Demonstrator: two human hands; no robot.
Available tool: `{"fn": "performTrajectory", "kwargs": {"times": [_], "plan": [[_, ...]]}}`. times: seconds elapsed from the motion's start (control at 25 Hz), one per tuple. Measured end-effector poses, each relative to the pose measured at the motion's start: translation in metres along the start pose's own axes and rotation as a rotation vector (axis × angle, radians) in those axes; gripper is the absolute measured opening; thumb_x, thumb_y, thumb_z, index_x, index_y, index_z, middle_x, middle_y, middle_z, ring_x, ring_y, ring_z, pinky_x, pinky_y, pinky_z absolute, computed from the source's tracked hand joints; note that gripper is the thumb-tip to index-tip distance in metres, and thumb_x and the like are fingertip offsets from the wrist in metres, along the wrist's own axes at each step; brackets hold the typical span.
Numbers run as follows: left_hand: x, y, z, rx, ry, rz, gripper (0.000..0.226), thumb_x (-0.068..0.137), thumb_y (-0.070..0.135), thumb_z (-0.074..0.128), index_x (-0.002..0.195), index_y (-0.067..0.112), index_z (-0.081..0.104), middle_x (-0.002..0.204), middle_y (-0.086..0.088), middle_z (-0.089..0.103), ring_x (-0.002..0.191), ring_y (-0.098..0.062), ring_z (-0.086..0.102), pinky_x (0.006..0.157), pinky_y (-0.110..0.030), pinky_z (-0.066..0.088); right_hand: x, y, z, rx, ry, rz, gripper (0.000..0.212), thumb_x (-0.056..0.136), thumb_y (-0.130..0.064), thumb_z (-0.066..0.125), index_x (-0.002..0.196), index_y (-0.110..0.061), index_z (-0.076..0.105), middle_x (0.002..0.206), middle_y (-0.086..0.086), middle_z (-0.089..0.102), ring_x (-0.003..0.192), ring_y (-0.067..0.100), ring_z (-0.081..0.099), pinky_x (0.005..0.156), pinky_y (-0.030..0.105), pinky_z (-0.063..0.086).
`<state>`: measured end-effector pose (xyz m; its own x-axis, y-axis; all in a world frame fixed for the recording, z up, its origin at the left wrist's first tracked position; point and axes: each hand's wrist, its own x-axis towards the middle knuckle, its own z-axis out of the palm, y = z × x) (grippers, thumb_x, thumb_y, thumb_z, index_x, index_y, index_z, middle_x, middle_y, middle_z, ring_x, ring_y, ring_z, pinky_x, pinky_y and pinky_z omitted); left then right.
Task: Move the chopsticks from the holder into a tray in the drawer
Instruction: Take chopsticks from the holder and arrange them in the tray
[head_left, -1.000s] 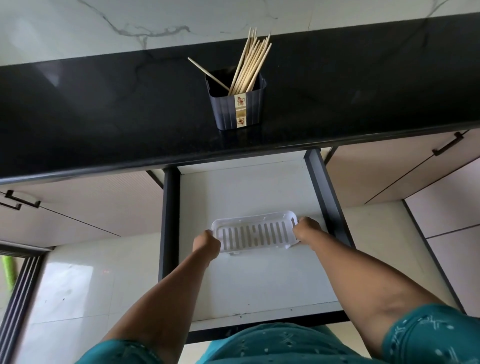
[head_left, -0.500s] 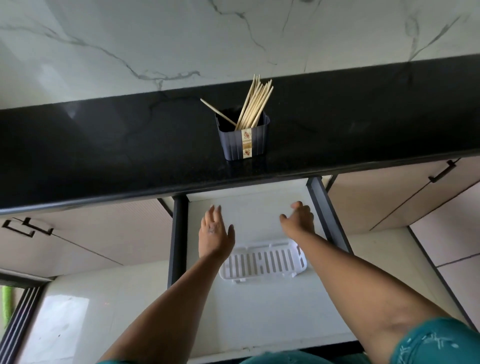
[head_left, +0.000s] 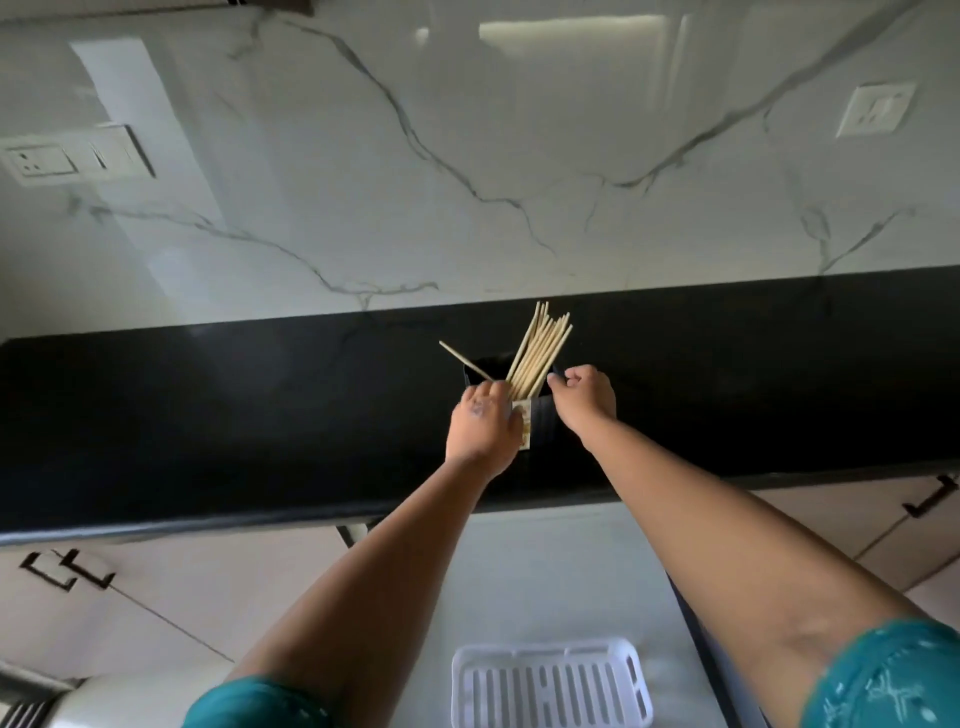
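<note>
The long black polished stone bench (head_left: 208, 405) runs the whole width under a white marble-veined wall (head_left: 467, 156), and it carries only one thing, near its middle and somewhat closer to the front edge than to the wall; below its front edge the pale open drawer (head_left: 519, 571) stands pulled out toward the person, so a lift from the bench ends in a short drop straight down. In the drawer, near its front edge, lies the white slotted plastic tray (head_left: 550, 686), empty and flat with its long side across — judged to be laid ready as the landing place, long enough to take sticks lying sideways.

On the bench stands the dark ribbed plastic holder (head_left: 540, 421) with a paper label on its front face; the pale wooden chopsticks (head_left: 537, 351) are all in it yet, most leaning in a bunch toward the right rear, one stray leaning left. The left hand (head_left: 483, 426) lies against the holder's front left side, its fingers curled at the rim beside the bunch — whether they pinch any stick, I cannot tell; the right hand (head_left: 584, 397) has its fingers bent over the holder's right rim, loosely closed on it, probably to steady the light holder so it does not tip as the sticks are drawn out.
</note>
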<state>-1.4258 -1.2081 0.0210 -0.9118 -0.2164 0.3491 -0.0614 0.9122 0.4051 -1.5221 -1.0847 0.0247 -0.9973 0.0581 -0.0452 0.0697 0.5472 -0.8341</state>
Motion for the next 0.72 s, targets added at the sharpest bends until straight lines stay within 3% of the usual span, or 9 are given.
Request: {"fn": "performTrajectory", "kwargs": {"times": [0.12, 0.24, 0.4, 0.6, 0.72], "plan": [[0.034, 0.012, 0.026, -0.103, -0.172, -0.095, 0.05, 0.094, 0.029, 0.049, 0.14, 0.011, 0.04, 0.14, -0.013, 0.049, 0.133, -0.03, 0.04, 0.107, -0.04, 0.037, 0.042, -0.011, 0.004, -0.025, -0.042, 0.124, 0.062, 0.086, -0.05, 0.063, 0.133, -0.01, 0.053, 0.135, 0.01, 0.057, 0.12, 0.029, 0.058, 0.089, 0.035, 0.049], [0.064, 0.016, 0.05, -0.146, -0.255, -0.173, 0.056, 0.095, 0.023, 0.044, 0.147, 0.01, 0.028, 0.149, -0.015, 0.04, 0.139, -0.029, 0.034, 0.111, -0.038, 0.032, 0.074, -0.016, 0.016, -0.082, -0.043, 0.134, 0.069, 0.081, -0.058, 0.065, 0.127, -0.007, 0.056, 0.128, 0.013, 0.06, 0.114, 0.029, 0.061, 0.078, 0.033, 0.049], [0.082, 0.022, 0.064, -0.222, -0.252, -0.202, 0.046, 0.094, 0.022, 0.043, 0.139, 0.015, 0.038, 0.135, -0.013, 0.053, 0.125, -0.03, 0.049, 0.098, -0.041, 0.043, 0.095, -0.021, 0.026, -0.077, -0.045, 0.056, 0.042, 0.081, -0.052, 0.069, 0.089, -0.011, 0.067, 0.099, 0.008, 0.071, 0.079, 0.019, 0.062, 0.059, 0.026, 0.045], [0.085, 0.028, 0.07, -0.231, -0.228, -0.158, 0.044, 0.093, 0.023, 0.044, 0.136, 0.012, 0.041, 0.132, -0.014, 0.055, 0.122, -0.031, 0.051, 0.097, -0.042, 0.045, 0.1, -0.024, 0.026, -0.151, -0.01, 0.041, 0.025, 0.085, -0.032, 0.07, 0.088, -0.008, 0.066, 0.094, 0.01, 0.069, 0.078, 0.02, 0.064, 0.05, 0.021, 0.037], [0.082, 0.03, 0.067, -0.237, -0.215, -0.16, 0.046, 0.093, 0.026, 0.049, 0.135, 0.01, 0.039, 0.136, -0.014, 0.05, 0.125, -0.031, 0.046, 0.1, -0.042, 0.043, 0.098, -0.025, 0.018, -0.126, 0.01, 0.026, 0.021, 0.086, -0.029, 0.067, 0.079, -0.009, 0.064, 0.087, 0.008, 0.067, 0.064, 0.014, 0.059, 0.044, 0.019, 0.035]]}}
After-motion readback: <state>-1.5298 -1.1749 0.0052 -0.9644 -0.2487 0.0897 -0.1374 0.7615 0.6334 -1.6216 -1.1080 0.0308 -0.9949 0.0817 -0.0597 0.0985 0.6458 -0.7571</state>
